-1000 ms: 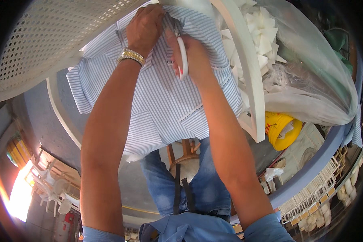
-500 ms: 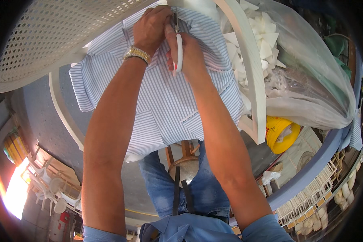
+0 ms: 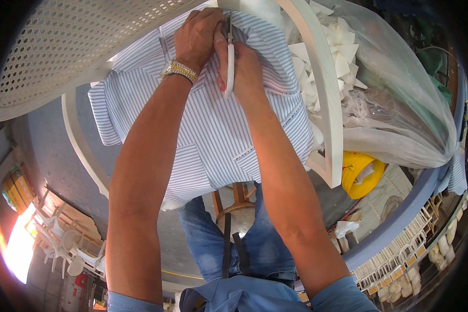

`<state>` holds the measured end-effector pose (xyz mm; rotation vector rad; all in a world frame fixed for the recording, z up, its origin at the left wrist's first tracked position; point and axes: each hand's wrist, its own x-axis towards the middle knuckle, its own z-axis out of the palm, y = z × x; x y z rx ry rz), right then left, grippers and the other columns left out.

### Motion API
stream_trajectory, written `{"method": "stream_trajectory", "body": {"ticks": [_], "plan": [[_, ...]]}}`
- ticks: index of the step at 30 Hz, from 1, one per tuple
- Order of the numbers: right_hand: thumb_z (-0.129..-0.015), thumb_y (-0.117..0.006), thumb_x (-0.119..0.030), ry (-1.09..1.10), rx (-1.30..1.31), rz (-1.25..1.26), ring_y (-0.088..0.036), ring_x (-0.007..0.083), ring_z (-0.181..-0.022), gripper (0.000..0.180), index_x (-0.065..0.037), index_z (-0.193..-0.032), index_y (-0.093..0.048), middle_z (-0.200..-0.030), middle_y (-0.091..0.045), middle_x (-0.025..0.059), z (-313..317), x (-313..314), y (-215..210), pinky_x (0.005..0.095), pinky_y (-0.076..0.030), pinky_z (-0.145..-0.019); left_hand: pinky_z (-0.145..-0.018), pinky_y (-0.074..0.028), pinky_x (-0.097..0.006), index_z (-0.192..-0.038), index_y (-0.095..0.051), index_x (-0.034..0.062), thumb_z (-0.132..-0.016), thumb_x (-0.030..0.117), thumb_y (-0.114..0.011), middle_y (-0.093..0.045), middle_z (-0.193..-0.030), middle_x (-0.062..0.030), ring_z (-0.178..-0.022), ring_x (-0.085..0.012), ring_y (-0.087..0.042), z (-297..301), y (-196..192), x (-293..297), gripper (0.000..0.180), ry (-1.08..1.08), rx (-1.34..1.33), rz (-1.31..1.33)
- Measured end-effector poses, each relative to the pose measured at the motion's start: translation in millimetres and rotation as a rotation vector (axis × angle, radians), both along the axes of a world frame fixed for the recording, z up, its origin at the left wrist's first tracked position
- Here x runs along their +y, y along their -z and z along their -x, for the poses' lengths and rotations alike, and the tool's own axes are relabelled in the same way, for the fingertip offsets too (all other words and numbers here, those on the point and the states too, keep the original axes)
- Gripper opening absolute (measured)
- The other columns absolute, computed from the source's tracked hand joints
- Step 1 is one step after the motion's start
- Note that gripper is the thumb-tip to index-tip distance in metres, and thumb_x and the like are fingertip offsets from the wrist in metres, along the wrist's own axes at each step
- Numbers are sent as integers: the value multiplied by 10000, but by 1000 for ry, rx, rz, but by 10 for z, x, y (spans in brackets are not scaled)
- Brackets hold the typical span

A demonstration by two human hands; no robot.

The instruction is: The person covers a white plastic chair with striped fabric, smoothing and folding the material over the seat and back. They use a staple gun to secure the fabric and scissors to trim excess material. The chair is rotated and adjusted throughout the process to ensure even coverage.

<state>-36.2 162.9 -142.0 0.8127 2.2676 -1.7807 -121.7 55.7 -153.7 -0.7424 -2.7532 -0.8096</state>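
Blue-and-white striped fabric [image 3: 192,135] covers the seat in front of me, with folds bunched at its far edge. My right hand [image 3: 248,70] grips white-handled scissors [image 3: 230,67]; their narrow metal blades point away from me into the fabric at the far edge. Right beside the blades, my left hand [image 3: 197,36] is closed with curled fingers on the fabric's far edge. The left fingertips are partly hidden, so what they pinch shows only as cloth. A gold-and-silver watch sits on my left wrist.
Around the seat runs a whitish chair frame [image 3: 325,93], with a perforated cane back [image 3: 83,47] at upper left. White foam scraps [image 3: 343,47] and a clear plastic bag [image 3: 400,88] lie at right, above a yellow tub [image 3: 366,174]. Several chairs [image 3: 70,242] stand at far left.
Both hands stay at the far edge of the fabric, almost in place. The scissors have turned slightly, and their handle loops look closer together now.
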Motion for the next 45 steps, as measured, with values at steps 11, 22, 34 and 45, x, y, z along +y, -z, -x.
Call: {"method": "stream_trajectory", "body": {"ticks": [11, 22, 34, 45], "plan": [[-981, -625, -484, -12, 10, 57, -648, 342, -665, 523, 38, -955, -650, -776, -657, 207, -174, 90, -116, 428, -505, -608, -860, -575, -420, -1122, -747, 162, -905, 146, -655, -734, -1128, -46, -1071, -281, -676, -118, -21, 12, 236, -160, 76, -94], [-968, -631, -401, -115, -82, 11, -712, 381, -626, 439, 36, -998, -661, -735, -696, 217, -178, -92, -221, 452, -565, -626, -836, -586, -458, -1158, -755, 144, -942, 181, -662, -748, -1041, -175, -902, -386, -722, 203, -62, -158, 238, -71, -68, -11], [-984, -564, -515, -196, -124, 50, -727, 367, -684, 560, 21, -866, -672, -672, -693, 204, 63, 160, -255, 450, -574, -686, -826, -534, -506, -992, -695, 7, -924, 83, -586, -707, -981, -248, -947, -453, -670, 198, -178, -169, 150, -2, -172, -179], [-976, -566, -572, -277, 7, -204, -678, 539, -832, 627, 28, -826, -673, -789, -686, 305, -52, 173, -191, 552, -541, -809, -770, -508, -540, -954, -663, -8, -920, 82, -582, -677, -929, -279, -902, -494, -642, 266, -184, -160, 126, 13, -84, -187]]}}
